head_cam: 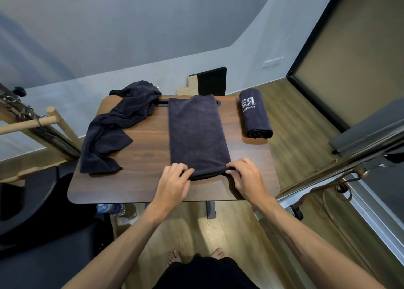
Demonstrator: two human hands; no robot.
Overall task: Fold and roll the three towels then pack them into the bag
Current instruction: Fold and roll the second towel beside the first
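Observation:
A dark towel folded into a long strip (195, 133) lies lengthwise down the middle of the wooden table (144, 179). My left hand (175, 179) and my right hand (246, 175) grip its near end, fingers curled over the edge, one at each corner. A rolled dark towel with white lettering (254, 113) lies at the table's right side. A third dark towel (118, 124) lies crumpled and unfolded on the left part of the table. No bag is in view.
A black board (211, 80) leans against the wall behind the table. Wooden and metal equipment frames stand at the left (43, 122) and right (341, 164). Black padded equipment (32, 212) sits low at the left. My bare feet are on the wooden floor.

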